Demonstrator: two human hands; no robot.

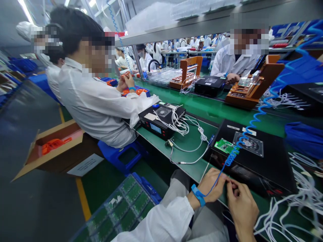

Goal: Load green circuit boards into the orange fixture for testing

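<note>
My left hand (pixel 211 185), with a blue wrist strap (pixel 198 195) and its coiled blue cord (pixel 230 158), is closed in a pinch at the table's front edge. Its fingertips meet those of my right hand (pixel 242 203), which is pinched too. Whatever lies between the fingers is too small and covered to make out. Just behind my hands is a large black box (pixel 274 151) with a fan grille. A green circuit board (pixel 224 146) lies on top of it, near its left edge.
White cables (pixel 290 215) lie tangled at the right. Another black box (pixel 161 117) with a small screen and cables stands left. Trays of green boards (pixel 126 208) are beside my legs. A co-worker (pixel 93 97) sits left; another person (pixel 230 60) works opposite, near orange-brown fixtures (pixel 254 84).
</note>
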